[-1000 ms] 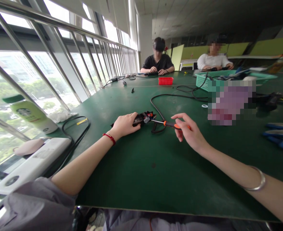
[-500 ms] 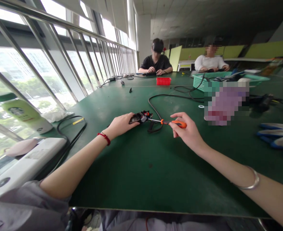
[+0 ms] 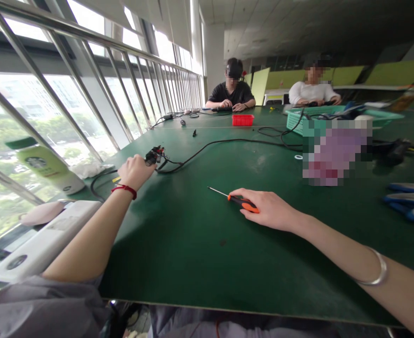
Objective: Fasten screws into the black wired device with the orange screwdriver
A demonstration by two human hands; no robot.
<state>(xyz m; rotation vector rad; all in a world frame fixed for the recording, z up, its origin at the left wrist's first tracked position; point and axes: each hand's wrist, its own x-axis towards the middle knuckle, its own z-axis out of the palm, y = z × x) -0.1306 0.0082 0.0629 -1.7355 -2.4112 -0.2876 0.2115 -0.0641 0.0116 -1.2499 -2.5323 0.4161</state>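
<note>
My left hand (image 3: 135,171), with a red cord on the wrist, is closed round a small black device (image 3: 153,155) with red parts, held at the left of the green table (image 3: 199,244). A black cable (image 3: 221,142) runs from the device to the right across the table. My right hand (image 3: 268,210) rests on the table near the middle, fingers wrapped on an orange-handled screwdriver (image 3: 240,203) whose thin shaft points left and away. The two hands are well apart.
A white box (image 3: 44,244), a pale bottle (image 3: 48,166) and a black cable loop (image 3: 99,180) lie at the left by the railing. Blue gloves (image 3: 409,202) lie at right. A red tray (image 3: 242,119), a teal basket (image 3: 298,115) and two seated people are across the table.
My left hand has carried the device left and away from the table's middle, dragging the cable straight. My right hand has lowered the screwdriver to the table, off the device.
</note>
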